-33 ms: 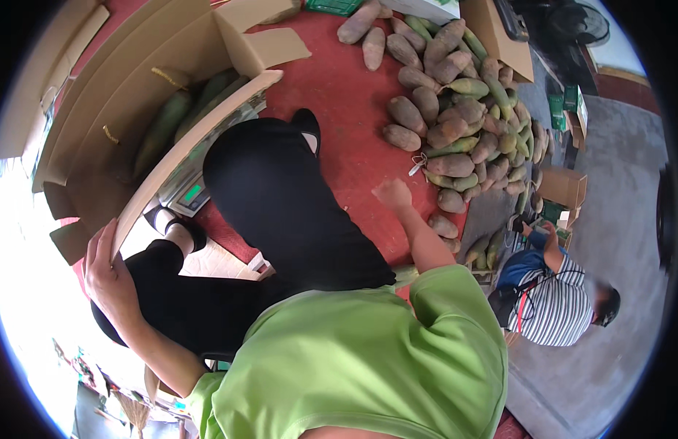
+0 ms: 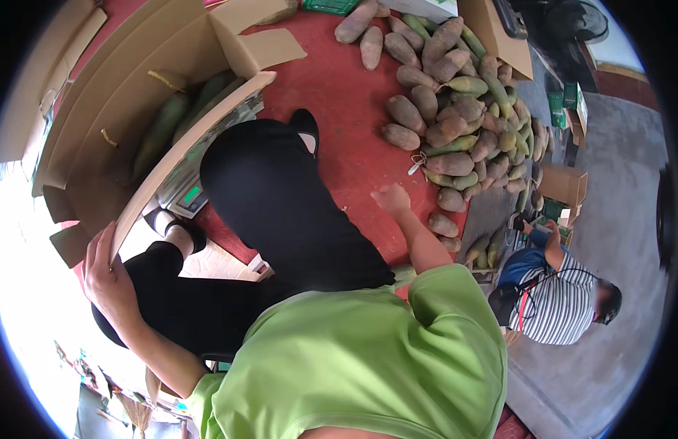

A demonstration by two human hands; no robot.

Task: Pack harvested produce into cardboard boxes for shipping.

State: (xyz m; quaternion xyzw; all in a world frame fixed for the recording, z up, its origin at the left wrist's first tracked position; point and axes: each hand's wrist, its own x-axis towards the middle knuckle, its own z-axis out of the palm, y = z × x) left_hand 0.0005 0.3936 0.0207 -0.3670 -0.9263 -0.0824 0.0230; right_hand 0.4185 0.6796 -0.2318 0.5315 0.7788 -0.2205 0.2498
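Note:
My left hand [image 2: 110, 285] grips the near rim of an open cardboard box [image 2: 152, 179], its fingers lying over the edge. Inside the box lie several large green vegetables [image 2: 163, 130], partly in shadow, with yellow twisted ties beside them. The box stands at a scale [image 2: 189, 196] with a lit green display, mostly hidden under it. My right hand [image 2: 391, 199] hovers above the red floor covering [image 2: 339, 124], fingers curled in, with nothing showing in it. To its right is a heap of thick, long, brownish and green vegetables [image 2: 456, 117], resembling radishes. A small white tag [image 2: 417, 165] lies at the heap's edge.
My black-trousered knee [image 2: 273, 190] stands between box and heap. At right, another person [image 2: 551, 300] in a striped shirt sits beside a crate of green vegetables [image 2: 487, 249]. More cardboard boxes [image 2: 563, 186] stand beyond. A black fan [image 2: 577, 25] is at the far right.

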